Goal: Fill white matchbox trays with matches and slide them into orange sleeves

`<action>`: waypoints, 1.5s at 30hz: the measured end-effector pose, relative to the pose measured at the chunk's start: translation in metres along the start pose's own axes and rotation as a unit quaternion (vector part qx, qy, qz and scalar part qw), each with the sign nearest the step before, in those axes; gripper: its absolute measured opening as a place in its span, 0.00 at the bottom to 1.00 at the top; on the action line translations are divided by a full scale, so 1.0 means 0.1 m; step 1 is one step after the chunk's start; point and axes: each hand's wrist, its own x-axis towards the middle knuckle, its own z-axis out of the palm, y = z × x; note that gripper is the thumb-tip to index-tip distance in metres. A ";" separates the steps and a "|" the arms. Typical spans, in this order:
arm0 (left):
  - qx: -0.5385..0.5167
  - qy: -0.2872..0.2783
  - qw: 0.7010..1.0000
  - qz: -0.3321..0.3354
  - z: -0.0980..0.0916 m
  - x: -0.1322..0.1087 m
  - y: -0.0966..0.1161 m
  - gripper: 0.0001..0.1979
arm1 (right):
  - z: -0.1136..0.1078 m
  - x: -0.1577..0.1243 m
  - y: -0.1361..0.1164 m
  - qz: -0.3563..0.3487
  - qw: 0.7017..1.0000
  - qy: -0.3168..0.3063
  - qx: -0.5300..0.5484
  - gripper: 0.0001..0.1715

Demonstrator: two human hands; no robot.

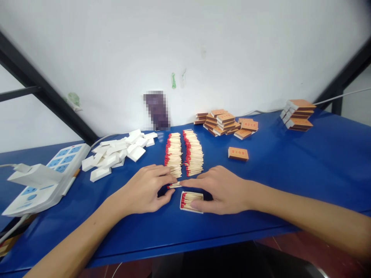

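Observation:
A few loose matches (174, 185) lie between the thumb and index finger of my left hand (149, 188), their red heads pointing left. The index finger of my right hand (222, 189) is stretched out, its tip at the other end of these matches. My right thumb rests over a white inner matchbox tray (191, 210), which holds several matches (188, 200) with heads to the left. Just beyond my hands, two long rows of matches, a left row (174, 148) and a right row (194, 152), run away from me.
White empty trays (116, 148) are heaped at left, by a power strip (68, 162) with a plugged-in charger (34, 177). Orange matchboxes are piled (223, 121) at the back and stacked (300, 114) far right. One matchbox (238, 153) lies alone. A blurred dark object (158, 110) leans on the wall.

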 end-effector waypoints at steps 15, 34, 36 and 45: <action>0.008 -0.019 1.000 -0.010 -0.05 0.00 -0.03 0.16 | -0.03 -0.02 0.01 -0.004 1.000 0.000 0.027 0.31; -0.053 -0.120 0.989 -0.067 -0.21 -0.01 0.04 0.17 | -0.06 -0.02 0.04 -0.008 0.999 -0.018 0.035 0.29; -0.051 -0.125 0.988 -0.070 -0.21 -0.01 0.04 0.16 | -0.06 -0.02 0.03 -0.008 0.999 -0.021 0.034 0.29; -0.046 -0.114 0.991 -0.060 -0.19 -0.01 0.04 0.14 | -0.04 -0.02 0.04 -0.015 1.000 -0.016 0.018 0.30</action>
